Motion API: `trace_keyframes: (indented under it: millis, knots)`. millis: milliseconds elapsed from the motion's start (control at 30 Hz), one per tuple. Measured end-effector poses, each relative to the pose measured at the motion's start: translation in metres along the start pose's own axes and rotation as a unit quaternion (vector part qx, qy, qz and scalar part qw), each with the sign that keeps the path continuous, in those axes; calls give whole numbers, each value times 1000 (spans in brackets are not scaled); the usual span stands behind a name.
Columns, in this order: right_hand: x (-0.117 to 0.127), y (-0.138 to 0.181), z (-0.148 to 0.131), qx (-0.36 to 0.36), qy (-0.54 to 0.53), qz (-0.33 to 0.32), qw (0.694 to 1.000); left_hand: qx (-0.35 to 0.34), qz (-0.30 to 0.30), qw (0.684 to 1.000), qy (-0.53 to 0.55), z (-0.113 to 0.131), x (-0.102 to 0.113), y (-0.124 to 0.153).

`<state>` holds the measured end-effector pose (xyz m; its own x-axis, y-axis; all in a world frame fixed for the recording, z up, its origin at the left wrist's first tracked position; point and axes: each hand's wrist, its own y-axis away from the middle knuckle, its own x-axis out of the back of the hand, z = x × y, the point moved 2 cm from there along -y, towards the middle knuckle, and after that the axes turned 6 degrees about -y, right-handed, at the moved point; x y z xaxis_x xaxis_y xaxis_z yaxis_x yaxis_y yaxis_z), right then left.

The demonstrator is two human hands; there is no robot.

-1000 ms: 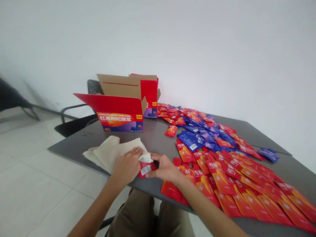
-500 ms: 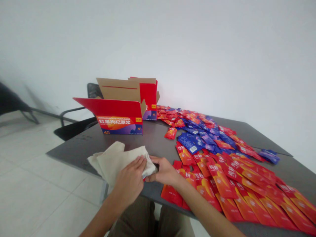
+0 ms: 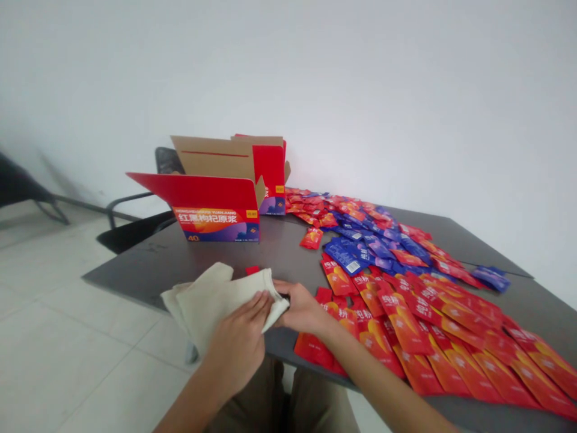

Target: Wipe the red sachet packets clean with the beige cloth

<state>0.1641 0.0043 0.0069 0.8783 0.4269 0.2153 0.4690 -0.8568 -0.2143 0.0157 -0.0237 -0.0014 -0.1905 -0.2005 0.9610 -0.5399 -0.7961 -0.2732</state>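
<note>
A cream cloth bag (image 3: 207, 297) lies at the near left edge of the dark grey table (image 3: 279, 249). My left hand (image 3: 238, 343) rests on the bag's right end, its fingers laid over the cloth and holding it. My right hand (image 3: 303, 308) is closed on the bag's open rim, thumb and fingers pinched around the fabric. A small red corner of a sachet (image 3: 252, 270) shows just beyond the bag. Red sachets (image 3: 406, 328) lie spread beside my right forearm.
Several blue sachets (image 3: 356, 249) lie mixed among red ones farther back. An open red cardboard box (image 3: 216, 207) stands at the table's back left, a second box (image 3: 270, 174) behind it. Black chairs (image 3: 135, 231) stand to the left on the tiled floor.
The red sachet held at the bag's mouth a second ago has gone out of sight under the cloth. Both hands have closed on the bag's rim and it has shifted slightly.
</note>
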Motion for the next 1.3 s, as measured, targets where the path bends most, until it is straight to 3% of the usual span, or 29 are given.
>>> trace_keyframes:
  millis: [167, 400, 600, 800, 967, 1033, 1167, 1300]
  knots:
    - [2, 0, -1, -19, 4, 5, 1000, 94, -25, 995, -35, -19, 6, -20]
    - [1, 1, 0, -17, 5, 1, 1000, -12, -17, 1000, 9, 0, 3, -2]
    - [2, 0, -3, -19, -9, 5, 1000, 93, -20, 995, -24, -19, 3, -18]
    - [1, 0, -1, -7, 14, -2, 1000, -13, -4, 1000, -2, -2, 0, 1]
    - [2, 0, -5, -30, 11, 6, 999, 80, -17, 996, -29, -21, 5, -19]
    - [2, 0, -5, -33, 3, 6, 999, 71, -21, 997, -34, -17, 5, -19]
    - [0, 0, -2, -13, 8, -3, 1000, -10, -13, 1000, -1, 2, 2, -4]
    - [2, 0, -3, -19, 16, 7, 1000, 61, -11, 998, -4, -15, 4, -14]
